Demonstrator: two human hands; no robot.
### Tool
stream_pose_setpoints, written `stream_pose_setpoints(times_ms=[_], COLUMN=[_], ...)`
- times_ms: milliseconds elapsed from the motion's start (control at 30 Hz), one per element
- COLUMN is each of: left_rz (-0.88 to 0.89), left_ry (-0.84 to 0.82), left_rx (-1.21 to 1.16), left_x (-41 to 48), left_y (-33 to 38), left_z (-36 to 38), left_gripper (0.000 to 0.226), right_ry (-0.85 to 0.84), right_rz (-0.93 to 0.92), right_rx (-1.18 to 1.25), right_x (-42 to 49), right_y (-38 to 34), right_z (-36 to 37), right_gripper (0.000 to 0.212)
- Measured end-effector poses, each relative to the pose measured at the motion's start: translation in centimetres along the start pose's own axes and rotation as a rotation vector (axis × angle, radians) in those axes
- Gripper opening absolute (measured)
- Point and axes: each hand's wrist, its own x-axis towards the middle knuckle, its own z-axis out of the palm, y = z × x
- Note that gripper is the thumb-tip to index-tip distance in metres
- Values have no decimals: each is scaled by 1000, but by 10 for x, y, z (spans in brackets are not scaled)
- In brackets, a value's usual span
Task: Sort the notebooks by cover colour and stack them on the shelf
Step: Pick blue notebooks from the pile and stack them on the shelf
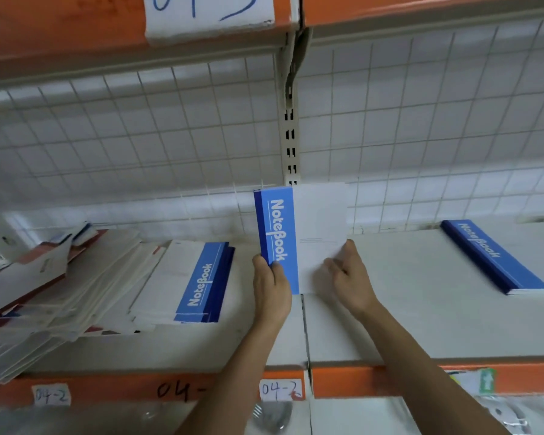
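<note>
A blue-and-white paper notebook (308, 233) is held upright above the white metal shelf (405, 309), at the joint between two bays. Its blue band is gripped at the lower end by the left hand (272, 284); its white lower right edge is grasped by the right hand (349, 277). A stack of matching blue notebooks (198, 284) lies to the left, and another blue notebook (493, 259) lies flat to the right.

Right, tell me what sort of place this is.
Probably a stockroom or shop storage aisle: an orange-edged shelf with a wire grid back, a handwritten bay label reading 04-2, and stacked notebooks, while the left hand and right hand hold a blue notebook.
</note>
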Motion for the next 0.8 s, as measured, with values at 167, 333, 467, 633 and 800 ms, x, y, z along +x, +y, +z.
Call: stream_pose_setpoints(times_ms=[167,333,467,633,800], left_rz=[43,61,14,-103,-199], left_ry=[-68,-124,-218,-328,-405], left_rx=[0,72,82,86,84], left_x=[-14,-27,-44,-60,-62], left_y=[24,45,62,84,101], left_z=[38,102,163,221,264], left_gripper=[30,14,41,39,21], right_ry=[79,178,298,205,148], right_rz=[-48,-55,156,297,371], right_rx=[37,35,-29,-162,-269], right_x=[1,10,22,43,59], right_y=[-4,3,23,49,72], right_z=[-52,-121,-188,-273,-321], right_gripper=[40,53,40,37,21])
